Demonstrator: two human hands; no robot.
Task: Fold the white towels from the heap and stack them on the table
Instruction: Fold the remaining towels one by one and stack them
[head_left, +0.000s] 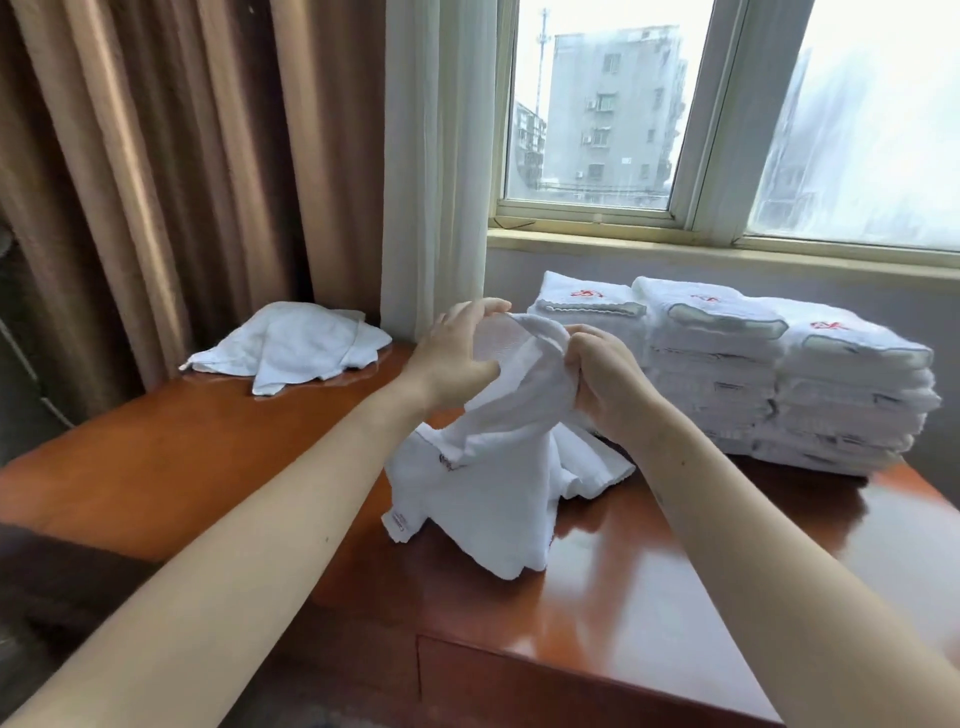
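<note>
Daylight comes in through the window at the upper right, the only source we can make out. Its panes are blown out to near white — the view outside looks hazy and washed. The glossy table throws back pale streaks of glare on its right half and a soft reflection under the heap. The towel shows readable folds and casts a faint, soft shadow beside it; the stacks lose some detail in the brightness. The curtain on the left sits dimmer. We notice wide-angle bending in the window frame and table edges — the bottom corners go dark and soft.
</note>
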